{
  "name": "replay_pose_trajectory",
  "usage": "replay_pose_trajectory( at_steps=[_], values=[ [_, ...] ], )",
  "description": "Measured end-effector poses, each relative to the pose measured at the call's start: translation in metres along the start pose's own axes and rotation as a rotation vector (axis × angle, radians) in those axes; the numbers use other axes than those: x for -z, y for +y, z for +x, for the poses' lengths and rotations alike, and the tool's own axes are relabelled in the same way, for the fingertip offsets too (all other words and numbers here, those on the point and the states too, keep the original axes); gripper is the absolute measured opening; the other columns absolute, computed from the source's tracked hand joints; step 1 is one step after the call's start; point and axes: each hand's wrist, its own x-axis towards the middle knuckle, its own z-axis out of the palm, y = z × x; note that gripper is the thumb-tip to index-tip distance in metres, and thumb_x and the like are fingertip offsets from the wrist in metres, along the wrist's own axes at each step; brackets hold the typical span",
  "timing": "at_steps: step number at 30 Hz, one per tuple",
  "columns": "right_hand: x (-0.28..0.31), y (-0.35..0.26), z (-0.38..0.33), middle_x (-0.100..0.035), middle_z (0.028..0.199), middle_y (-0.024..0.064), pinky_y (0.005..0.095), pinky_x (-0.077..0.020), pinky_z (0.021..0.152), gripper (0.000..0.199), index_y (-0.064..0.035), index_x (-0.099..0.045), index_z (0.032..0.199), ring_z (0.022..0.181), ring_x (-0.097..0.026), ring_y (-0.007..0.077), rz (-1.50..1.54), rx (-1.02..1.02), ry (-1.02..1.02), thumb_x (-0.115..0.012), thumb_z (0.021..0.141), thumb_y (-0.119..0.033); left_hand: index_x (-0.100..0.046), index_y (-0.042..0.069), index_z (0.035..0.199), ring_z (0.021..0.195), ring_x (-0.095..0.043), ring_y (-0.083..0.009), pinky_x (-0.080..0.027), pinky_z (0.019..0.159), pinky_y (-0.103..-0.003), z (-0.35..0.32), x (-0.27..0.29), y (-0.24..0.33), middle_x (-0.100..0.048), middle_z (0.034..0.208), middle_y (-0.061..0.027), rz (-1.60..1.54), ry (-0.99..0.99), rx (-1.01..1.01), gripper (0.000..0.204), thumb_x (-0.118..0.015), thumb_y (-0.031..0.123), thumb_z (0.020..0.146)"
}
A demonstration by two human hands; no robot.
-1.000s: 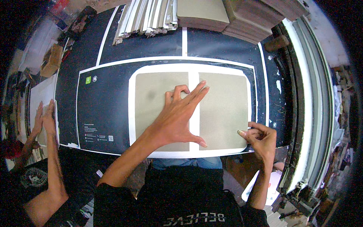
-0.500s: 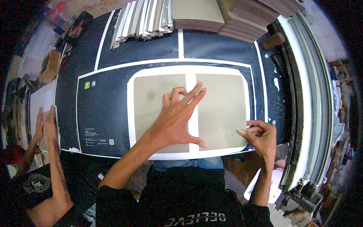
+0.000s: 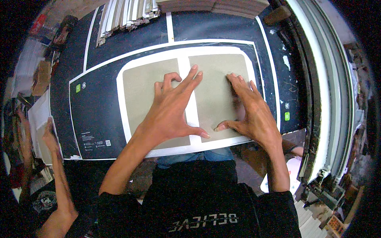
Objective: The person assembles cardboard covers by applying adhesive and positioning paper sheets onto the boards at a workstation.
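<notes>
Two grey-beige boards lie side by side on a white sheet (image 3: 122,115) with cut corners, a narrow white strip showing between them. My left hand (image 3: 170,105) rests across that strip. Its thumb and two fingers stretch toward the right board (image 3: 212,99), and the other fingers bend over the left board (image 3: 137,85). Along the right board's right side, my right hand (image 3: 256,113) is spread, thumb low on the board and fingertips higher up. Neither hand grips anything.
A dark printed sheet (image 3: 99,107) covers the table under the white one. Bundled strips (image 3: 129,14) and stacked boards (image 3: 186,5) stand at the far side. A long metal-edged machine (image 3: 317,79) runs along the right. At left, a co-worker's arm (image 3: 59,174) reaches to a pale board (image 3: 36,127).
My right hand has moved from the right board's lower right corner up onto its surface, its fingers spreading from a pinch. My left hand keeps its place on the boards. The whole view has shifted.
</notes>
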Motion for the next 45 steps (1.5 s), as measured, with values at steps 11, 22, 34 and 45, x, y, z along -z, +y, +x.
replay_pose_trajectory(
  at_steps=[11, 22, 34, 45],
  values=[
    [-0.002, 0.004, 0.004, -0.044, 0.151, 0.0283, 0.0517, -0.0274, 0.123, 0.123, 0.0021, -0.032, 0.152, 0.144, -0.039, 0.0419, -0.077, 0.065, -0.040, -0.094, 0.054, -0.038, -0.036, 0.003, 0.154, 0.127, -0.040, -0.0389, -0.034, 0.102, -0.053, -0.002, -0.002, -0.001, -0.031, 0.164, -0.0155, 0.071, 0.035, -0.034, 0.137, -0.092, 0.062, 0.044],
    [0.004, -0.007, 0.007, -0.040, 0.152, 0.0320, 0.0537, -0.0269, 0.122, 0.131, 0.0059, -0.025, 0.153, 0.145, -0.037, 0.0437, -0.104, 0.015, -0.123, -0.094, 0.053, -0.043, -0.062, 0.006, 0.129, 0.119, -0.055, -0.0367, -0.044, 0.099, -0.050, 0.021, 0.036, -0.049, -0.063, 0.130, -0.0200, -0.066, 0.362, 0.220, 0.068, -0.087, 0.038, 0.073],
    [0.002, -0.011, 0.008, -0.039, 0.155, 0.0296, 0.0503, -0.0291, 0.122, 0.135, -0.0001, -0.028, 0.155, 0.146, -0.035, 0.0437, -0.039, 0.001, -0.123, -0.097, 0.049, -0.044, -0.074, 0.003, 0.079, 0.083, -0.072, -0.0396, -0.057, 0.078, -0.046, -0.004, 0.125, -0.285, -0.073, 0.083, -0.0198, 0.174, 0.841, 0.601, 0.026, -0.084, 0.026, 0.078],
    [-0.008, -0.056, -0.006, -0.076, 0.104, 0.0154, 0.0359, -0.0591, 0.084, 0.033, -0.0014, -0.074, 0.114, 0.093, -0.074, 0.0247, 0.581, -0.064, 0.207, -0.082, 0.084, -0.014, -0.073, 0.001, 0.102, 0.076, -0.067, -0.0107, -0.054, 0.066, -0.025, -0.067, 0.044, -0.025, -0.073, 0.089, -0.0061, -0.923, 0.591, 0.510, 0.017, -0.071, 0.018, 0.096]
  ],
)
